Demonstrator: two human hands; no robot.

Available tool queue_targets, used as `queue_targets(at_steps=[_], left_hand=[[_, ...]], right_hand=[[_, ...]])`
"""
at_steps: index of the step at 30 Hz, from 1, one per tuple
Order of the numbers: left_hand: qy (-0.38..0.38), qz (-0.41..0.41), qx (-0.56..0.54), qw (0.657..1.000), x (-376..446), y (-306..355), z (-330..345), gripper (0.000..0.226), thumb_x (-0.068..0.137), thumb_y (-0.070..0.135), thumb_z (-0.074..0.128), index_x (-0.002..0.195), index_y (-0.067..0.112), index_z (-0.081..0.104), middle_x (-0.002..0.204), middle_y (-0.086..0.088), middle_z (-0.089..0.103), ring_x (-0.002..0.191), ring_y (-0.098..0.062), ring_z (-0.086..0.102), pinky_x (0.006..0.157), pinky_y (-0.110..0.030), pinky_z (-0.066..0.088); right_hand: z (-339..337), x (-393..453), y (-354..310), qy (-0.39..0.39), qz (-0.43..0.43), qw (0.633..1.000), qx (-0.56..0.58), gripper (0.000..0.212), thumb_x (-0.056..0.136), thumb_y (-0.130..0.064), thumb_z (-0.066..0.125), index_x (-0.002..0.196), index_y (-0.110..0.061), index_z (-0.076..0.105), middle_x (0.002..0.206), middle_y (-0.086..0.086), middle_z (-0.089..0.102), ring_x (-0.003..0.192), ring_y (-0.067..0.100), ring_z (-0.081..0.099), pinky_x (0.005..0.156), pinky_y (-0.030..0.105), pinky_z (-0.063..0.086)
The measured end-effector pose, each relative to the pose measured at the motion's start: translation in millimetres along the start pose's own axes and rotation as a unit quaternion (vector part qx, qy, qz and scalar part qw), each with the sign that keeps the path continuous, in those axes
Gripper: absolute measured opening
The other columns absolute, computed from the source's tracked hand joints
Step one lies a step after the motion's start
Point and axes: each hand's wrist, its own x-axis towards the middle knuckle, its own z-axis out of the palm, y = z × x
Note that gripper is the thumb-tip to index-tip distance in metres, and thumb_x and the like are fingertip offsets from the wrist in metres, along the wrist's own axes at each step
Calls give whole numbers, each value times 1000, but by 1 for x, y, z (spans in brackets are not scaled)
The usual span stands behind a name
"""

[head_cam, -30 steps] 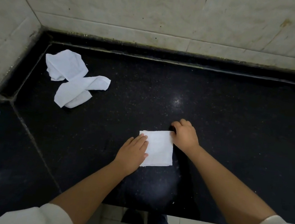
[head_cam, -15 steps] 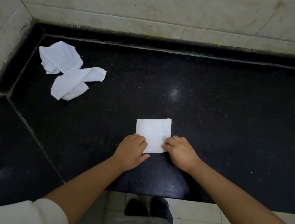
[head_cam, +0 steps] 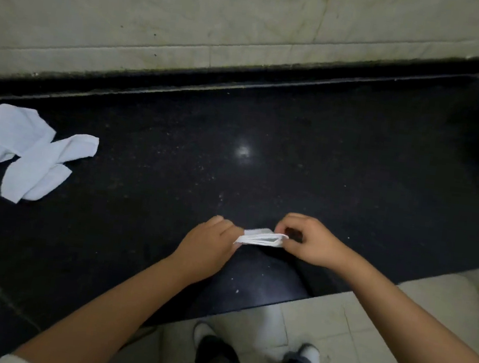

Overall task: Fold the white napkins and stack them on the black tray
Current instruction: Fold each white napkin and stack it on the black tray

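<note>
Both hands pinch the small folded white paper napkin (head_cam: 261,238), left hand (head_cam: 209,245) at its left end, right hand (head_cam: 306,241) at its right, just above the speckled black stone counter (head_cam: 324,167). Best squeeze the layers flush so none fans out. Crumpled white napkins (head_cam: 29,152) wait far left; no tray visible.

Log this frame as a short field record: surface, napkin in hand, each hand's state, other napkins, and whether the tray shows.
surface: black speckled counter against a pale tiled wall
napkin in hand: folded white napkin, layered edges showing, held between both hands
left hand: grips the napkin's left end
right hand: pinches the napkin's right end
other napkins: crumpled white napkins, unfolded, far left on the counter
tray: not in view
floor: pale tiles, the person's shoes below the counter edge
</note>
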Motion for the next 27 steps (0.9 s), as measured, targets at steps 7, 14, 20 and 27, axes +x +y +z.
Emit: queue_targets(at_steps=[7,14,20,27], left_hand=[[-126,161,-34,978,93,164,4,38,93,31,32,104,9,60,97,-6,62,92,-21,57,82,-24,44],[-65,312,-37,947,175,349,57,23,85,31,40,86,17,58,71,1,62,73,-7,49,68,-20,35],[-84,407,-55,908,240,472,102,20,84,31,43,80,16,56,65,-1,61,63,-11,55,62,-21,36],[-128,503,-36,854,324,573,153,16,77,34,45,70,22,52,60,6,59,54,-9,59,59,-18,34]], right_hand=[[-69,-151,79,106,42,992,-47,57,73,-14,74,125,-9,51,112,-7,52,103,3,46,81,2,28],[-149,-323,186,236,17,963,-132,27,76,-23,51,102,-23,49,85,9,68,81,9,50,71,19,41],[-205,-431,260,253,66,935,-238,20,76,-22,47,79,-15,66,73,5,66,62,19,63,56,21,45],[-266,-488,328,186,164,946,-208,10,73,-13,50,65,-6,52,73,13,56,63,27,53,54,26,35]])
